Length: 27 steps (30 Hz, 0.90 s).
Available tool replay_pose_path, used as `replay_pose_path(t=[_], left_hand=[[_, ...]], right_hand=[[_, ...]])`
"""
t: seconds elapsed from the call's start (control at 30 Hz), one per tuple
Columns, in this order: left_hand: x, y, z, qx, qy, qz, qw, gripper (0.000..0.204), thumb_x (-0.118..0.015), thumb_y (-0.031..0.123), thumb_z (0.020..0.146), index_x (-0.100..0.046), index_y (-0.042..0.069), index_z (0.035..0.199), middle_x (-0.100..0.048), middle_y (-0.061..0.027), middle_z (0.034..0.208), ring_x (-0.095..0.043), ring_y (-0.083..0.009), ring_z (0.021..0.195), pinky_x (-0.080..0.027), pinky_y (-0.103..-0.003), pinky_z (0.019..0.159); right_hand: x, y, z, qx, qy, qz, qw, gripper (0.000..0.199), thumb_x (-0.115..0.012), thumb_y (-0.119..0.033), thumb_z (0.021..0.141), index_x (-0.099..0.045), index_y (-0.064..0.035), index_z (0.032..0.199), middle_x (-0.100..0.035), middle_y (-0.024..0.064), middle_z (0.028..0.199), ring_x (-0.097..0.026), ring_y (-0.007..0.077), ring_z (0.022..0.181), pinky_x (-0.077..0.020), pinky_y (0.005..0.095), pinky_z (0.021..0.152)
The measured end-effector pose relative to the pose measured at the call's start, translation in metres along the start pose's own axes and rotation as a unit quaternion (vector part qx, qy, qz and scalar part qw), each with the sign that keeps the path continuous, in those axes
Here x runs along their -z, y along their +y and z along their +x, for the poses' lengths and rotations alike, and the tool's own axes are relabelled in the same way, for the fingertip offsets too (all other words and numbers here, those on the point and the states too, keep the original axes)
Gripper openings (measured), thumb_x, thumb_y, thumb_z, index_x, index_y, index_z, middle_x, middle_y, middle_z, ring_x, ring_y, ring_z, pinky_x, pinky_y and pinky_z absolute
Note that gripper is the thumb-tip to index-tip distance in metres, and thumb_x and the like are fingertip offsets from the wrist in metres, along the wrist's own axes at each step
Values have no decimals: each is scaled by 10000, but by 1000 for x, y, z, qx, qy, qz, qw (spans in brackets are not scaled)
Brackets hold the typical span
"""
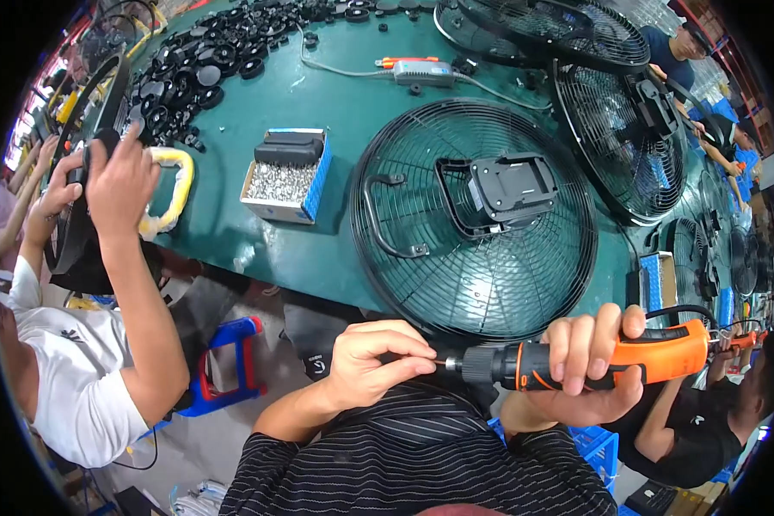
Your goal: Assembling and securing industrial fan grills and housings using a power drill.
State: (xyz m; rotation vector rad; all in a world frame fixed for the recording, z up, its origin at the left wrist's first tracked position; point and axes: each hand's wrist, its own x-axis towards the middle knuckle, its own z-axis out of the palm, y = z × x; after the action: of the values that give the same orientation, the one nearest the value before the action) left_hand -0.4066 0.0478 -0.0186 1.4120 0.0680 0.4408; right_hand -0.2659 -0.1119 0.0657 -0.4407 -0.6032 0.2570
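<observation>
An orange and black electric screwdriver (533, 365) lies level in front of my body, its tip toward the left. My right hand (589, 365) is wrapped round its black body. With thumb and forefinger, my left hand (374, 361) pinches the thin bit (441, 362) at the tool's tip; whether a screw is there too is too small to tell. Just beyond my hands, a round black fan (482, 224) lies on the green table (318, 258), its wire grille and black bracket facing up.
A small box of screws (288, 176) stands left of the fan. Black round knobs (206, 69) are heaped at the far left. More fans (619, 129) stand at the right. A grey cabled power unit (423, 72) lies at the back. Co-workers sit left (86, 378) and right (705, 430).
</observation>
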Motion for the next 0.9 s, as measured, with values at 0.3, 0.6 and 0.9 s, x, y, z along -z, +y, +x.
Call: replay_pose_path(t=[0.3,0.6,0.9], left_hand=[[-6,-18,-6,2,19,-54,998,125,-762,-26,806,-718,-57,918,-705,-139,843,-652,-148,694,-498,-248,599],[-1,-23,-18,-10,-26,49,998,207,-680,-65,843,-702,-68,1049,-680,-144,921,-645,-145,720,-493,-245,589],[8,-50,-15,-155,109,462,867,632,-908,205,647,-599,67,1180,-534,-167,1241,-511,-382,1159,-431,-480,944]], right_hand=[[15,-2,-6,9,-26,-37,999,393,-610,-248,935,-438,-30,1214,-541,41,838,-582,127,596,-499,280,538],[23,7,-6,-39,8,-38,998,388,-652,-168,878,-464,23,1159,-535,58,805,-556,115,553,-480,259,542],[38,29,-9,-69,-147,-155,974,445,-727,-186,799,-481,-28,1135,-599,58,787,-584,116,542,-536,248,515]])
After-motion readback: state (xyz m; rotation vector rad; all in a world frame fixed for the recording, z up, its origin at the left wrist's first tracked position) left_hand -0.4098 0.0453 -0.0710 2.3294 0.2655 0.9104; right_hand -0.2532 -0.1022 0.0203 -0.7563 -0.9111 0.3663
